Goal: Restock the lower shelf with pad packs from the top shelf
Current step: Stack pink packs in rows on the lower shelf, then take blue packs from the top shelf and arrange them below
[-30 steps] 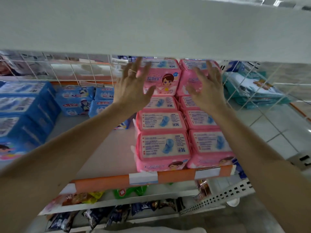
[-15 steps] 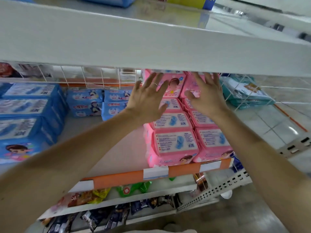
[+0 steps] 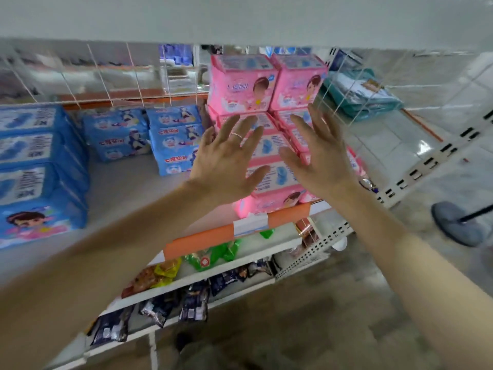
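Head view puts my left grip (image 3: 226, 158) and right grip (image 3: 320, 156) side by side, both spread wide with straight fingers, palms turned away from me, holding nothing. A ring (image 3: 236, 135) sits on one left finger. Both hover in front of the pink pad packs (image 3: 244, 85), which stand in two columns at the right end of the lower shelf (image 3: 128, 188), close behind its orange price strip (image 3: 202, 239). Whether my palms touch them I cannot tell.

Further left on that shelf, light blue packs (image 3: 173, 137) sit against the wire back, and dark blue packs (image 3: 40, 166) fill the left edge, with bare shelf between. Overhead, the top shelf (image 3: 240, 20) shows only its pale front edge, so its stock is hidden.

I judge this the gap between loads, or a last squaring of the stack. Next I must raise both grips over that edge, look up to find a pack and close on its sides. The pink columns already reach near the board above, so the bare stretch beside them looks the better spot.
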